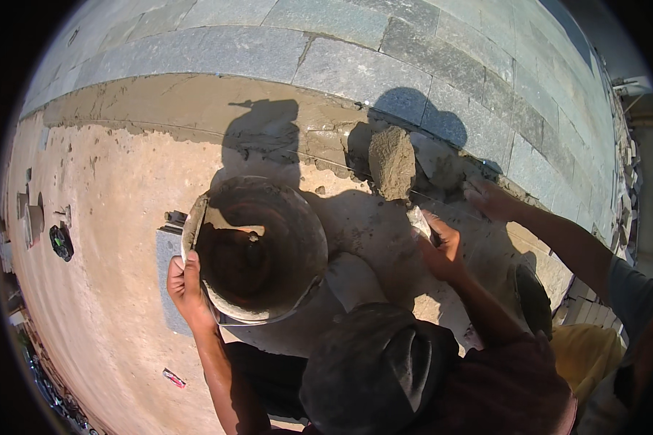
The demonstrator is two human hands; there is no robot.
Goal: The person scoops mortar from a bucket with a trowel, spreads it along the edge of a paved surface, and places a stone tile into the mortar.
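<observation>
While the left hand [187, 283] grips a bucket [306, 226] by its rim, the right hand [442, 243] holds a mortar-coated trowel [393, 165].
The left thumb hooks over the rim, and the right fingers close around the trowel's handle; its blade points away from the person, right of the bucket and near the wet mortar strip [138, 101] along the grey stone slabs [363, 69]. Just beyond, a co-worker's hand [490, 199] reaches in, its grip unclear.
</observation>
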